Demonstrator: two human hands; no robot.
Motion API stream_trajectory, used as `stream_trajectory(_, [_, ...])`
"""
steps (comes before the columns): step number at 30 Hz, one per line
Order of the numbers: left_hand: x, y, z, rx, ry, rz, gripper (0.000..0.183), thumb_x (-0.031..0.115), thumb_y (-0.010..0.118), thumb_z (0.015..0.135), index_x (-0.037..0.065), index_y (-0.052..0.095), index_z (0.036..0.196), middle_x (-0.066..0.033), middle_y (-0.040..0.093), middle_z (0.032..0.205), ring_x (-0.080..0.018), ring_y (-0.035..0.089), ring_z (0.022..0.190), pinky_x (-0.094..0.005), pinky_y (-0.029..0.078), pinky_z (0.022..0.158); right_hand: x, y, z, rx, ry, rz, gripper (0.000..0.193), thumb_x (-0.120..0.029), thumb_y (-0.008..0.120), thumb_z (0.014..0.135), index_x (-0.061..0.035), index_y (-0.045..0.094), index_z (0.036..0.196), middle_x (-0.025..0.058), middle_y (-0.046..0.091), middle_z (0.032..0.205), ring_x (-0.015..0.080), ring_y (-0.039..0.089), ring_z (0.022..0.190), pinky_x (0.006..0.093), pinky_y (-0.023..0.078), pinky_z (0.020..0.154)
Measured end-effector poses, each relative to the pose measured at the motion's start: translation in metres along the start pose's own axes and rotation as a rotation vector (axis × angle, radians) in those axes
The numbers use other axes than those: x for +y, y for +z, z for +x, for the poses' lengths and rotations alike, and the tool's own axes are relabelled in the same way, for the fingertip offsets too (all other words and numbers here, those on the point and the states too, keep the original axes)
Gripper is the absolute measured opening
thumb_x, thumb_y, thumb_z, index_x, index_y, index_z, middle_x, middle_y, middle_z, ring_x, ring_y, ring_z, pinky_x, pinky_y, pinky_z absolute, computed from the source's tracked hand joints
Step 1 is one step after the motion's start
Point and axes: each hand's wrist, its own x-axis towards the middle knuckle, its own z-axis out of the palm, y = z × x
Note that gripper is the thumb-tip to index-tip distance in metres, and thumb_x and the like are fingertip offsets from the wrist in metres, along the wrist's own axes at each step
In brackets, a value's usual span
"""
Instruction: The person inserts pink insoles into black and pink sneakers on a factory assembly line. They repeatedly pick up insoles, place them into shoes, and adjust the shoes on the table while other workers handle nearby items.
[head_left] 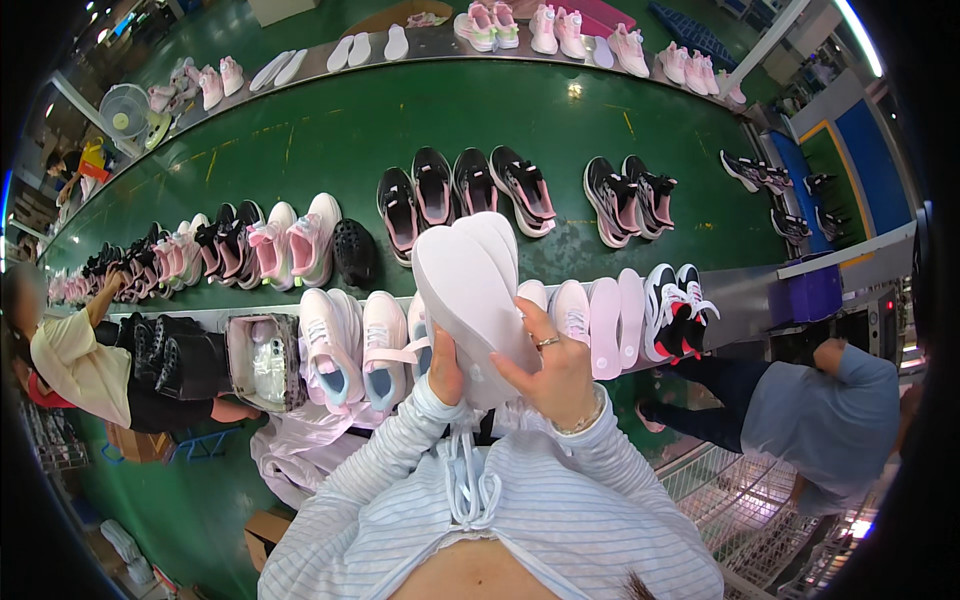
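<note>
Both my hands hold a small stack of pale pinkish-white insoles (465, 295) upright in front of my chest. My left hand (446, 368) grips the lower left edge, its thumb showing and its other fingers behind the insoles. Spread over the lower right side, my right hand (555, 368) has fingers pressed on the face and edge; a ring and bracelet show on it. White sneakers (330, 345) with light blue linings stand on the metal ledge left of the insoles. To the right lie flat pink insoles (605, 330) beside black, white and red sneakers (680, 315).
Black sneakers (432, 190) and pink-white sneakers (315, 240) line the green conveyor belt (480, 110). A plastic-lined basket (265, 360) and black shoe moulds (185, 360) sit at left. One co-worker (85, 360) reaches over the belt there; another (820, 410) stands right, near wire racks (735, 500).
</note>
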Motion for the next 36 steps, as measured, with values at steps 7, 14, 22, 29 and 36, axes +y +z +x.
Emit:
stream_trajectory(7, [0.01, -0.005, -0.001, 0.129, 0.048, 0.386, 0.043, 0.023, 0.031, 0.083, 0.003, 0.019, 0.118, -0.013, 0.041, 0.106, -0.0212, 0.048, 0.092, -0.0304, 0.04, 0.078, 0.01, 0.009, -0.012, 0.195, 0.28, 0.736, 0.04, -0.011, 0.057, 0.066, 0.0006, 0.044, 0.102, 0.0122, 0.056, 0.074, 0.0145, 0.055, 0.06, 0.0234, 0.044, 0.056])
stream_trajectory(14, [0.015, 0.007, -0.004, 0.146, 0.007, 0.001, 0.056, 0.046, 0.02, 0.083, 0.0, 0.026, 0.114, -0.0133, 0.046, 0.103, -0.0215, 0.05, 0.089, -0.0303, 0.04, 0.076, -0.005, 0.012, -0.006, 0.171, -0.034, 0.104, 0.051, -0.019, 0.065, 0.059, -0.0008, 0.044, 0.103, 0.0124, 0.053, 0.08, 0.0226, 0.053, 0.063, 0.0276, 0.044, 0.055])
stream_trajectory(22, [-0.001, -0.002, 0.002, 0.117, 0.22, 0.186, 0.073, 0.062, 0.02, 0.073, 0.006, 0.021, 0.119, -0.0141, 0.036, 0.114, -0.0228, 0.044, 0.098, -0.0327, 0.039, 0.079, -0.019, 0.019, 0.003, -0.023, 0.044, 0.08, 0.069, -0.025, 0.065, 0.058, -0.0056, 0.032, 0.114, 0.0131, 0.048, 0.088, 0.0277, 0.052, 0.073, 0.0322, 0.044, 0.058])
stream_trajectory(29, [0.016, 0.008, 0.005, 0.19, 0.291, 0.384, 0.063, 0.021, 0.044, 0.077, 0.008, 0.006, 0.125, -0.0142, 0.029, 0.119, -0.0248, 0.043, 0.097, -0.0344, 0.036, 0.082, -0.005, 0.01, 0.005, -0.153, 0.198, 0.553, 0.06, -0.019, 0.063, 0.064, -0.0048, 0.032, 0.114, 0.015, 0.05, 0.089, 0.0236, 0.052, 0.074, 0.0289, 0.043, 0.062])
stream_trajectory(36, [0.015, 0.015, 0.008, 0.246, 0.408, 0.464, 0.058, 0.018, 0.033, 0.079, 0.01, 0.001, 0.126, -0.0121, 0.022, 0.124, -0.0229, 0.032, 0.108, -0.0318, 0.025, 0.091, -0.003, 0.011, 0.008, 0.073, 0.34, 0.536, 0.06, -0.014, 0.061, 0.062, -0.003, 0.032, 0.113, 0.0137, 0.049, 0.089, 0.0232, 0.052, 0.077, 0.0298, 0.043, 0.065])
